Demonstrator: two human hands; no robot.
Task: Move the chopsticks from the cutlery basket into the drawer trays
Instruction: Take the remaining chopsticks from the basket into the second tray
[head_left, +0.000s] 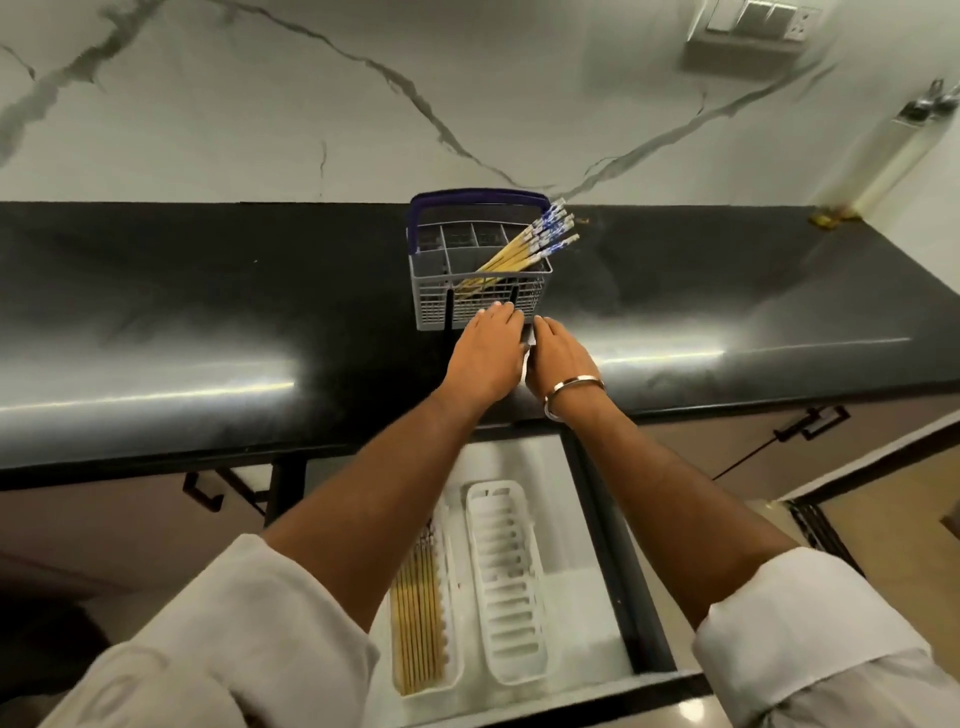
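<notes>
head view: black glossy countertop (156, 322) spans frame, white marble-veined wall (260, 104) behind, switch plate (753, 23) at 1 o'clock. grey cutlery basket (478, 291) at 12 o'clock on counter, chopsticks (524, 249) leaning toward 2 o'clock. left hand (485, 353) and right hand (558, 358) flat, fingers extended, gripping nothing, at basket's near wall. open drawer (597, 545) at 6 o'clock: left tray (454, 670) holds chopsticks, right tray (506, 571) bare.

My left hand (485, 356) covers the cutlery basket's (431, 291) lower front wall, and my fingertips there are too blurred to judge contact. Below the basket, my left forearm hides the upper ends of the chopsticks in the left tray (452, 670); the picture's bottom edge cuts the drawer (597, 613).
</notes>
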